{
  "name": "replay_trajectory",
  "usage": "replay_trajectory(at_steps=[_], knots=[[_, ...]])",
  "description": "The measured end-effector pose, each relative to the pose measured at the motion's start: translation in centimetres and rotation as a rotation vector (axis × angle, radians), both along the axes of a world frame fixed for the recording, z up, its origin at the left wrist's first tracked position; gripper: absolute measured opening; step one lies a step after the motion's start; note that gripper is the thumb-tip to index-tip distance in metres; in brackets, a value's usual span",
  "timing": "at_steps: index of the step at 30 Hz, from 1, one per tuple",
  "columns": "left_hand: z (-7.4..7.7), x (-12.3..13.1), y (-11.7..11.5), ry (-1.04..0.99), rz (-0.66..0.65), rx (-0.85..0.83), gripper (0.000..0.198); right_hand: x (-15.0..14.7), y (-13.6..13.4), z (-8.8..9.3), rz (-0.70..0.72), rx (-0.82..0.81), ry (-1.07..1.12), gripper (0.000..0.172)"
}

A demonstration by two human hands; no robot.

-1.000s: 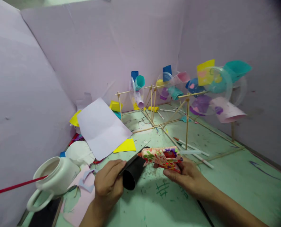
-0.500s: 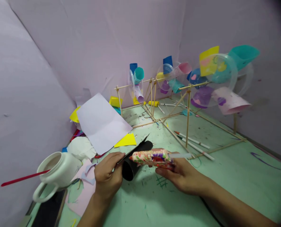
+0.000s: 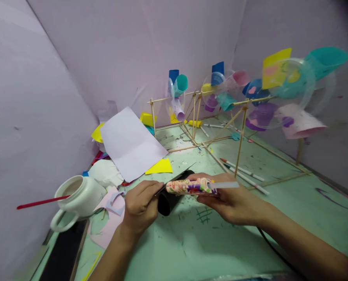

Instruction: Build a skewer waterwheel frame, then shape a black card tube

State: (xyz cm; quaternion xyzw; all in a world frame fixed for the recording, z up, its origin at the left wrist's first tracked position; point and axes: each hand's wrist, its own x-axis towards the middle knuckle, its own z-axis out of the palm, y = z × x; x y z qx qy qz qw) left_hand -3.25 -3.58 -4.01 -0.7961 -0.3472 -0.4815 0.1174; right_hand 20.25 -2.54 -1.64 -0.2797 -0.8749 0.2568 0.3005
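My left hand (image 3: 143, 207) pinches the edge of a rolled black paper tube (image 3: 169, 201), whose open end faces me and whose loose flap stands up. In my right hand (image 3: 226, 201) is a glue gun (image 3: 191, 186) wrapped in floral-patterned covering, with a clear glue stick (image 3: 226, 185) jutting from its rear. Its nozzle end points left, close to the flap near my left fingertips; whether it touches the paper is hidden.
A white pot (image 3: 80, 195) with a red stick (image 3: 41, 202) stands left, beside a dark phone-like slab (image 3: 64, 253). White paper (image 3: 132, 144) and yellow paper (image 3: 159, 166) lie behind. A stick frame (image 3: 240, 140) carries coloured paper cones (image 3: 301, 121) at right; pencils (image 3: 244, 170) lie near it.
The view has shifted, so the surroundings sit slightly differently. The glue gun's nozzle has moved in behind the black flap's edge by my left fingers. Both hands keep their holds.
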Motion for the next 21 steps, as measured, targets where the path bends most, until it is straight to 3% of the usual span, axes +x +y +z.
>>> replay_trajectory(at_steps=[21], knots=[[-0.31,0.08,0.09,-0.056,0.021,-0.081,0.022,-0.52,0.45,0.31,-0.029,-0.08,-0.061,0.027]])
